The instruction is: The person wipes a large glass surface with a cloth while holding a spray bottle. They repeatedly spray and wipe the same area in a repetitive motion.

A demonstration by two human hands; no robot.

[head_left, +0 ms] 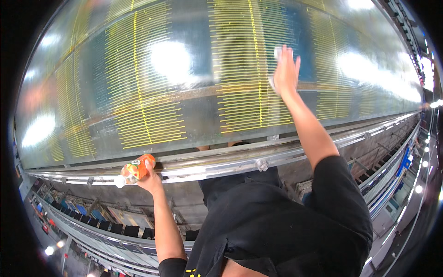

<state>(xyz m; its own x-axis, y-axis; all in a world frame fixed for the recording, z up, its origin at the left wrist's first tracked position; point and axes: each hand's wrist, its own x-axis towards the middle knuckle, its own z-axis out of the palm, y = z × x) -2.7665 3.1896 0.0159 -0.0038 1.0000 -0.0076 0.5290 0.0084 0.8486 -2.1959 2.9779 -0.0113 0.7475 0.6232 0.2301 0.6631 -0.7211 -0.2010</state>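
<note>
My left hand (151, 180) is wrapped round a small clear plastic bottle (134, 170) with an orange patterned label. The bottle lies tilted over the metal edge rail, its white cap pointing left. Stretched out over the glossy surface (199, 121), my right hand (287, 76) lies flat over a white cloth (277, 52). Bits of the cloth show at the fingertips and beside the palm; the rest is hidden under the hand. Columns of short yellow lines (237, 69) run across the shiny surface beneath.
A silvery metal rail (207, 173) with round knobs (261, 165) runs along the near edge, between my body and the surface. Below it on the left are racks holding several flat panels (122, 216). Bright lamp reflections (170, 60) glare on the surface.
</note>
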